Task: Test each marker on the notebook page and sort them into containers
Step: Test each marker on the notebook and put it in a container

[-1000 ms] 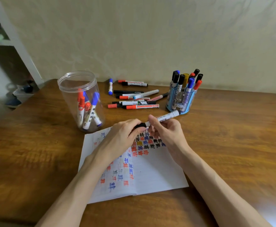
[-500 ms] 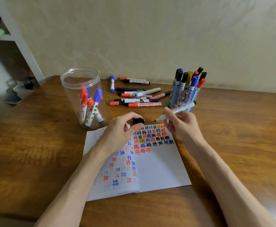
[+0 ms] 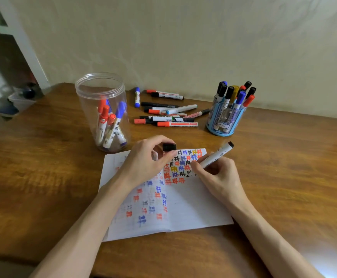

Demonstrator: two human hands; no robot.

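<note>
Open notebook (image 3: pixel 193 207) lying on the wooden table (image 3: pixel 293 177), near the middle of its front edge. The right hand (image 3: pixel 219 177) grips a white-barrelled marker (image 3: pixel 215 156) in a writing hold, its uncapped tip down on the right-hand page at the edge of the rows of black, red, blue and yellow test marks; the barrel tilts toward the table's rear right. The left hand (image 3: pixel 145 163) lies over the left page and pinches the black cap (image 3: pixel 169 147) between thumb and fingertips. A clear plastic jar (image 3: pixel 103 109) holding red and blue markers stands just behind the notebook's far left corner. Loose markers (image 3: pixel 169 115) lie near the table's rear edge; a blue holder (image 3: pixel 225 119) filled with upright markers stands to their right.
</note>
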